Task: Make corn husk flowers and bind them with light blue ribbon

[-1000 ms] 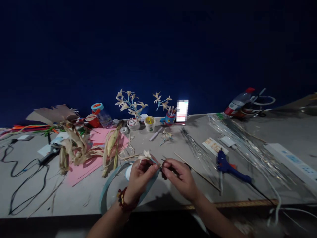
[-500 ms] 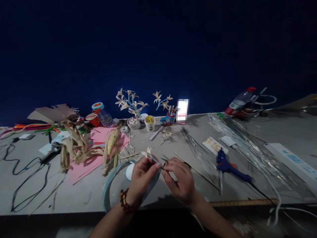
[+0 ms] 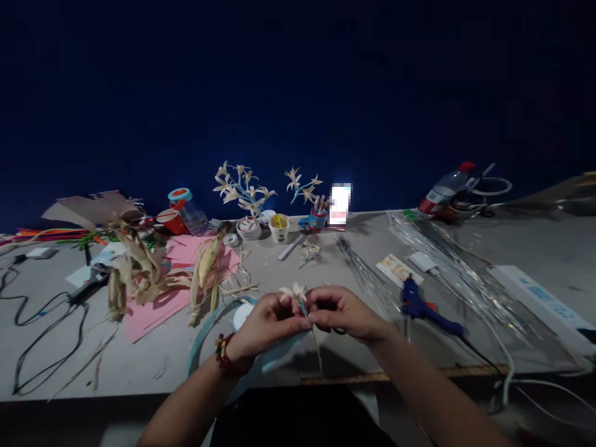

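Between my two hands, over the table's front, is a small cream husk flower [image 3: 296,292] with a pale blue wrapped stem. My left hand [image 3: 267,324], a beaded bracelet at its wrist, pinches the stem from the left. The fingertips of my right hand [image 3: 347,313] close on the same stem from the right. A thin pale strip [image 3: 318,354] hangs below the fingertips. Under the right palm shows a small dark loop, mostly hidden; what it belongs to I cannot tell. Beneath my left hand lies a pale blue curved rim [image 3: 193,347].
Dried corn husks [image 3: 139,267] lie over pink paper [image 3: 158,307] at left. Behind stand husk-flower branches [image 3: 242,189], a white cup [image 3: 279,230] and a lit phone [image 3: 340,205]. To the right are wires [image 3: 363,273], a blue glue gun [image 3: 428,313] and a power strip [image 3: 544,298].
My hands have come together, the right one turning inward to pinch the stem. The flower has moved right and now stands more upright between them. The view has shifted slightly.
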The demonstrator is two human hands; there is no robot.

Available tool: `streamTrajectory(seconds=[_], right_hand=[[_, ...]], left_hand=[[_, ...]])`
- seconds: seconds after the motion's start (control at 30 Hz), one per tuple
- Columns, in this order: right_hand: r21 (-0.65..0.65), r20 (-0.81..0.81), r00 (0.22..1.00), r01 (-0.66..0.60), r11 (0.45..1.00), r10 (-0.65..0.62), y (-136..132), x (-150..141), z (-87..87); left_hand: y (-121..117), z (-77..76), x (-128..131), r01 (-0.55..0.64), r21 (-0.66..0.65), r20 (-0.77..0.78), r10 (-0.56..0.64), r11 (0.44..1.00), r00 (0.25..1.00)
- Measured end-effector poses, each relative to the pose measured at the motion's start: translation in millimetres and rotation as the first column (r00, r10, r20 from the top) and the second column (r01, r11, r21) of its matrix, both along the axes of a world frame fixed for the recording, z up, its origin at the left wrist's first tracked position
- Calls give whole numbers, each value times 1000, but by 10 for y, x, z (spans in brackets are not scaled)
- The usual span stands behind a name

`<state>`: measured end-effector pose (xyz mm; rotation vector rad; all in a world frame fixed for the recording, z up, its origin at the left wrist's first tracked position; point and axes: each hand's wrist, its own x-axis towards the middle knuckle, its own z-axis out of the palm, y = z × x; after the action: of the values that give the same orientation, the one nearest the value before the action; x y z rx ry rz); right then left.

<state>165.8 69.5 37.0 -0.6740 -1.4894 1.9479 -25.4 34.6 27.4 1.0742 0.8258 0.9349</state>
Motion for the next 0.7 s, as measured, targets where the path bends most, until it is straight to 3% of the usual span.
streamTrajectory(seconds=[0.2,0.37,0.7], right_hand=[[-139,18,994,113,984,-112,-10,-19,60],[-129,23,986,165,978,-164,-50,-45,60],[-82,5,952,305,949,-306,-86,-136,15]], left_hand=[[40,44,16,112,29,24,-112,993,993],[66,24,4,123,65,-15,-122,990,992],[66,146,-69,58,266,-323,33,962,946]])
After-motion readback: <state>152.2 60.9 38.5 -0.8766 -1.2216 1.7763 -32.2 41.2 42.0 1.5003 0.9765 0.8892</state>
